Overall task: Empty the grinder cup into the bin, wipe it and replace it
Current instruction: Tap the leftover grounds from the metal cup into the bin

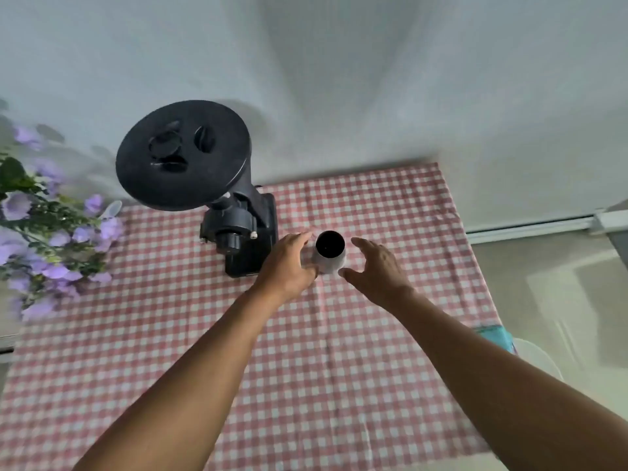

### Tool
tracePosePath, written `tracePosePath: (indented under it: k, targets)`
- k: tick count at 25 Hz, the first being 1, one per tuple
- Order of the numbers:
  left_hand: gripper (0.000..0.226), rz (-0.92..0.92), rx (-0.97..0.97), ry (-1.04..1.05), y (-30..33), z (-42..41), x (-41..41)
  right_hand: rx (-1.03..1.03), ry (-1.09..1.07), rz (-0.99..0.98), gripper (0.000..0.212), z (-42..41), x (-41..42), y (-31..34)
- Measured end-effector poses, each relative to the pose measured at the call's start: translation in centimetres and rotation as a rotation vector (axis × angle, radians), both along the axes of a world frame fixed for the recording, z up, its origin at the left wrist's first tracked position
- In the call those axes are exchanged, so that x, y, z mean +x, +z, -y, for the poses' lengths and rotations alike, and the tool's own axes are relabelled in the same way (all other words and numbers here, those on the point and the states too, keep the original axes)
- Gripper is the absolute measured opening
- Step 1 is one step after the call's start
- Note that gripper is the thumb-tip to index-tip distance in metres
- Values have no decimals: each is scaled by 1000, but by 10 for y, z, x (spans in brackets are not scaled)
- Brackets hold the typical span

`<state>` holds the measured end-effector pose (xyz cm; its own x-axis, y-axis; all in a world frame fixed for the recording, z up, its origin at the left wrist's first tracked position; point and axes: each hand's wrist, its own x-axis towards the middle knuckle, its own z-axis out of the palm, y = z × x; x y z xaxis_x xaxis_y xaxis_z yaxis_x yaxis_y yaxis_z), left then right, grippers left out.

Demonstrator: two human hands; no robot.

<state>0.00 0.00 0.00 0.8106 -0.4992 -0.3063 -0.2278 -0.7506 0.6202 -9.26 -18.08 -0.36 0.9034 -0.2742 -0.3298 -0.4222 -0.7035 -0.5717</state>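
A small metal grinder cup (329, 257) with a dark inside stands upright on the red-and-white checked tablecloth (306, 351), just right of the black grinder (238, 232). My left hand (289, 266) sits against the cup's left side, fingers spread, and whether it touches the cup I cannot tell. My right hand (377, 270) hovers open a short gap to the cup's right, thumb near the cup's base. Neither hand is closed around the cup. The grinder's wide round lid (183, 154) faces up.
Purple artificial flowers (44, 232) crowd the table's left edge. A white wall runs behind the table. Past the table's right edge are a teal object (496, 336) and a white rounded object (537, 358) lower down on the floor side.
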Motion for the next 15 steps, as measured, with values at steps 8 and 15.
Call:
tracePosePath:
  k: [8, 15]
  targets:
    - [59, -89, -51, -86, 6, 16, 22, 34, -32, 145, 51, -2, 17, -14]
    - [56, -44, -85, -180, 35, 12, 0, 191, -79, 234, 50, 8, -14, 8]
